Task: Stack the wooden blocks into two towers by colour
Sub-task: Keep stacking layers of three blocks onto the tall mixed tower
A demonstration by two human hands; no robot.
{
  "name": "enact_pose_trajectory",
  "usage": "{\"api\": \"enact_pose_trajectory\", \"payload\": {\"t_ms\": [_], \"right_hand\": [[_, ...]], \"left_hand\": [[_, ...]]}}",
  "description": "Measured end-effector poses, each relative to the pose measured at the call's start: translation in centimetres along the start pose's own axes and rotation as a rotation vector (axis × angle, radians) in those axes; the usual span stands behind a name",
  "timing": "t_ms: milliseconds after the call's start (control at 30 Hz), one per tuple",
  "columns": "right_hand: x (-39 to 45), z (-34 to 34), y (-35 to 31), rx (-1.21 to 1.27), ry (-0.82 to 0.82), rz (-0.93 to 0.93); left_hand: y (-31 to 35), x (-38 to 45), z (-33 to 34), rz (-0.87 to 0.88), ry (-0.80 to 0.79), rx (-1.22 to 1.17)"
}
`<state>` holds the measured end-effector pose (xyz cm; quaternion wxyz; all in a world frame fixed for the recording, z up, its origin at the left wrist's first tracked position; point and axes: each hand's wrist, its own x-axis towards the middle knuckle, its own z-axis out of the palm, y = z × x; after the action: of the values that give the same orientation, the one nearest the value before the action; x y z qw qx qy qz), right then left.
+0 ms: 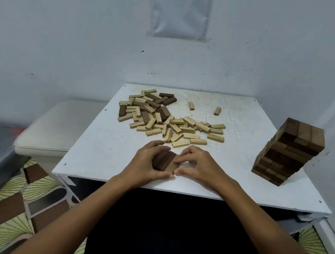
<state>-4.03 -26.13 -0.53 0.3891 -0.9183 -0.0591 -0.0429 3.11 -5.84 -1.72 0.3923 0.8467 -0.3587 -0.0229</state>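
Note:
Three dark brown blocks point(166, 162) lie side by side near the front edge of the white table point(97, 147). My left hand point(148, 162) grips their left side and my right hand point(197, 166) grips their right side, thumbs meeting at the front. A tall tower of dark blocks point(289, 153) stands at the right edge. A loose pile of light and dark blocks point(163, 117) covers the middle and far left of the table. Two single light blocks point(191, 105) lie apart behind the pile.
A white wall rises close behind the table, with a taped sheet point(180, 15). A cushioned stool point(54, 126) stands to the left. Patterned floor point(18, 197) shows below on the left.

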Motion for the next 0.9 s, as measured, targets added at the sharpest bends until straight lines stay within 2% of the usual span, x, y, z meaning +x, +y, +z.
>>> {"api": "enact_pose_trajectory", "payload": {"t_ms": [100,233,400,433,500,567,667,767,900], "right_hand": [[-0.3,-0.3,0.0,-0.005,0.004,0.013],[-0.7,-0.1,-0.1,-0.034,-0.019,0.012],[-1.0,0.3,-0.8,-0.055,-0.039,0.002],[-1.0,0.4,-1.0,-0.016,-0.004,0.008],[-0.7,0.9,-1.3,0.132,0.141,0.048],[-0.3,1.3,-2.0,0.353,0.265,0.148],[0.6,2.1,-3.0,0.74,0.315,0.273],[1.1,3.1,-4.1,0.94,0.359,0.3],[1.3,4.5,-5.1,0.984,0.401,0.288]], "left_hand": [[0.3,0.5,-0.8,0.013,-0.074,-0.036],[0.8,1.1,-2.1,-0.028,-0.256,-0.142],[0.8,1.7,-2.6,0.025,-0.406,-0.026],[0.7,1.6,-2.6,0.034,-0.381,-0.015],[0.6,1.1,-2.2,0.022,-0.235,-0.078],[0.9,0.5,-1.2,-0.067,-0.007,-0.222],[1.4,0.3,0.5,-0.256,0.254,-0.422],[2.0,0.4,1.6,-0.332,0.367,-0.612],[2.9,1.0,2.5,-0.384,0.453,-0.822]]}}
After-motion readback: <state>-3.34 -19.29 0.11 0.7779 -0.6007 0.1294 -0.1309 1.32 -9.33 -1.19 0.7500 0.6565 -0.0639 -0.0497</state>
